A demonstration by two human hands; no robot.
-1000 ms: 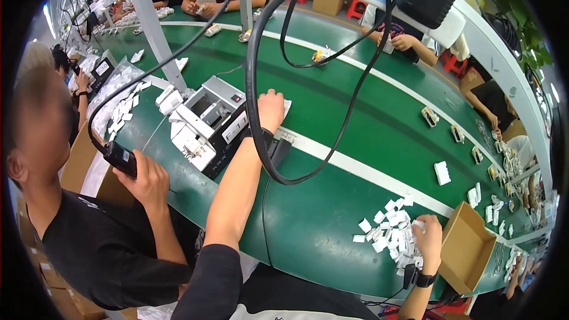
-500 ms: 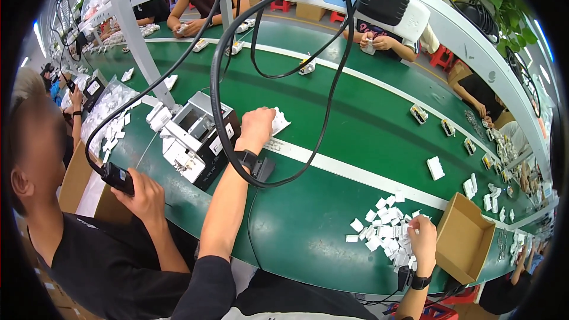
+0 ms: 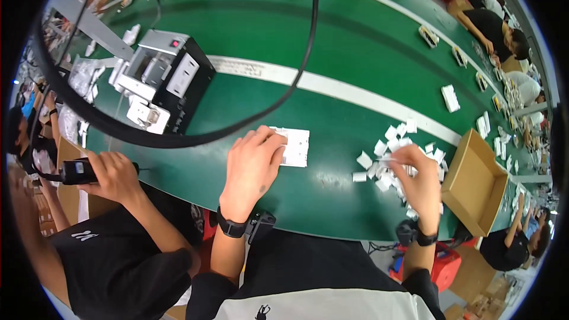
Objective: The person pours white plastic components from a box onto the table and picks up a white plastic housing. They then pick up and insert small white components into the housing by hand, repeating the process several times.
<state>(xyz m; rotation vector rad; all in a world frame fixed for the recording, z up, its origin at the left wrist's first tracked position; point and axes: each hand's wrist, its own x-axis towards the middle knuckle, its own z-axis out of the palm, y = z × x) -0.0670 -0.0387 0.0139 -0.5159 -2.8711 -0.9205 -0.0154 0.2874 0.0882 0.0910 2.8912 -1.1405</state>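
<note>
Left hand (image 3: pixel 252 169) pressing flat on white plate (image 3: pixel 293 146) near belt's (image 3: pixel 332 41) front edge; right hand (image 3: pixel 422 185) pinching small tag (image 3: pixel 385 158) from pile (image 3: pixel 396 157). Lifting one only, keeping plate steady.

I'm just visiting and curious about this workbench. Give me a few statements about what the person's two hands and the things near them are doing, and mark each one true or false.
1. The left hand rests on a white flat part lying on the green belt. True.
2. The right hand holds a black scanner. False: it picks at a pile of small white pieces; the black handheld tool is in a neighbour's hand.
3. The cardboard box sits to the right of the pile. True.
4. The belt is red. False: it is green with a white stripe.
5. Both wrists wear dark bands. True.
</note>
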